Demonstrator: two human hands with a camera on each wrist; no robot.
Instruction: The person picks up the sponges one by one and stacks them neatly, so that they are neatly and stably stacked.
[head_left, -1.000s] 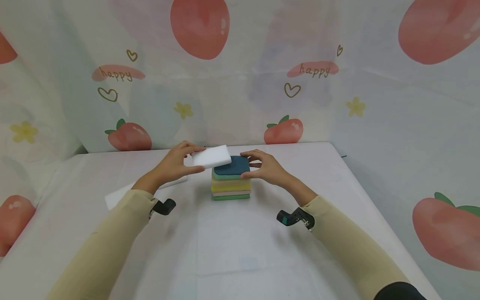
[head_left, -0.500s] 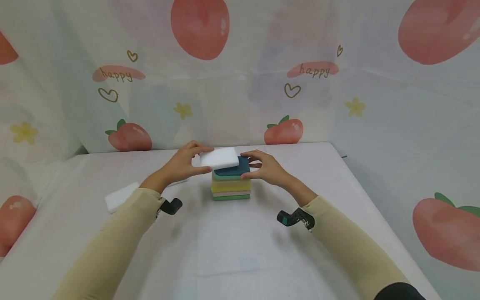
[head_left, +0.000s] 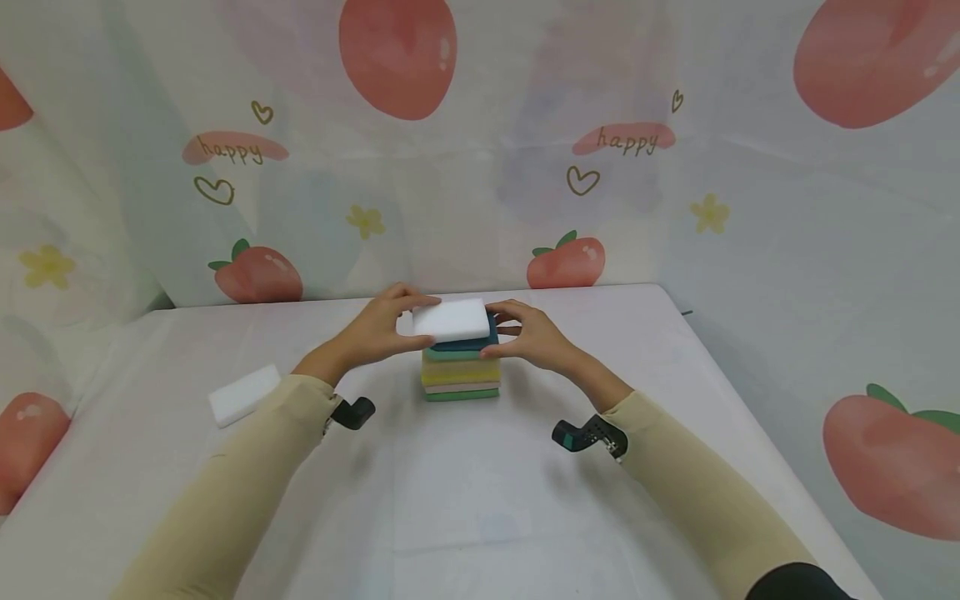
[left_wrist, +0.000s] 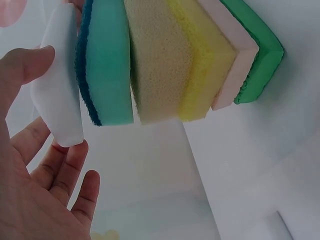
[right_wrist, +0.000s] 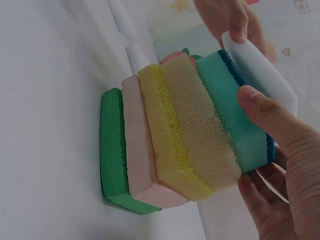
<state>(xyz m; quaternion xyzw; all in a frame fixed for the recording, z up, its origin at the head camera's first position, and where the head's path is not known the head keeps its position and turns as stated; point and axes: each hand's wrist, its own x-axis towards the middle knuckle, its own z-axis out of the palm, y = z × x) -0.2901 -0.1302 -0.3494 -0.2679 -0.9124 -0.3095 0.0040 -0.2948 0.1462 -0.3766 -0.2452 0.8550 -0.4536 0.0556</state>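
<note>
My left hand (head_left: 382,326) pinches a white sponge block (head_left: 452,320) between thumb and fingers, just over a stack of sponges. At the top of that stack is a teal sponge (right_wrist: 225,95) with a dark blue scouring face, which the white block partly covers in the head view. My right hand (head_left: 534,335) grips the teal sponge at its right end, thumb on the near side. Below it come a tan and yellow sponge (right_wrist: 200,117), a pink slab (right_wrist: 138,150) and a green slab (right_wrist: 112,145) at the bottom. In the left wrist view the white block tilts slightly against the teal sponge's face.
Another white block (head_left: 245,395) lies on the white-covered table (head_left: 465,500), left of the stack and beside my left forearm. The right wrist view shows two white slabs (right_wrist: 135,57) beyond the stack. A fruit-patterned cloth (head_left: 465,192) hangs behind the table's back edge.
My left hand has moved right and slightly down with the white block, which now overlaps most of the teal sponge's top. My right hand has stayed at the stack.
</note>
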